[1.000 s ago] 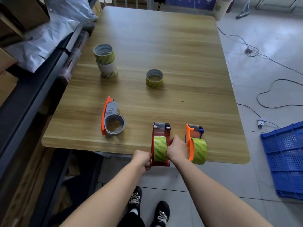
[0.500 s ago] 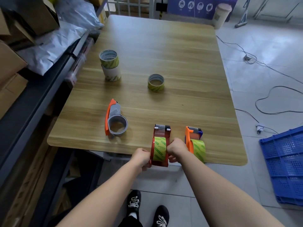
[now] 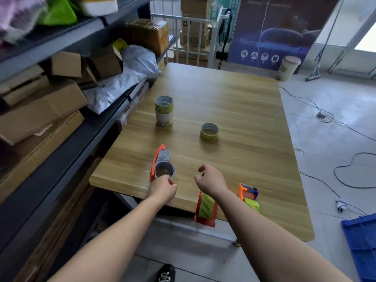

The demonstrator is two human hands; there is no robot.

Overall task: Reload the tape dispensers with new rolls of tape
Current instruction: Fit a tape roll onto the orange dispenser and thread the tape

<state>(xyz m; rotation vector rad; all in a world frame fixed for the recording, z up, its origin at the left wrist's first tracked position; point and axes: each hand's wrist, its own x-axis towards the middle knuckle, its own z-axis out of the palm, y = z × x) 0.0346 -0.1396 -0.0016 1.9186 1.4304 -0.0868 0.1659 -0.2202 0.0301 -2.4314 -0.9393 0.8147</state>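
**First onlooker:** Three dispensers sit near the front edge of the wooden table [image 3: 234,102]; a red dispenser [image 3: 205,210] and an orange-and-blue dispenser [image 3: 248,195] each carry a yellow-green roll, the red one half hanging past the edge; an empty grey-and-orange dispenser [image 3: 161,164] lies flat to the left.

**Second onlooker:** And the hands?

**First onlooker:** The left hand [image 3: 162,189] is at the near rim of the empty dispenser's ring, fingers curled loosely inward; I cannot tell whether they touch it or grip it; the right hand [image 3: 210,181] hovers over bare wood, fingers half curled and holding nothing.

**Second onlooker:** Where are the fresh rolls?

**First onlooker:** One single roll [image 3: 209,132] lies flat mid-table; a stack of two rolls [image 3: 164,113] stands upright farther back on the left; all well apart from the hands.

**Second onlooker:** How would they handle?

**First onlooker:** Light and stiff, I'd judge; a hard cardboard core under smooth, slick film; best pinched with a thumb inside the core and fingers on the outer face. The plastic dispenser looks rigid and light; I'd take it by the handle, away from the cutter end, which probably has teeth.

**Second onlooker:** Any writing?

**First onlooker:** The rolls show green print too small to read; a carton behind the table reads something like "BOOS"; the blue banner's text is blurred.
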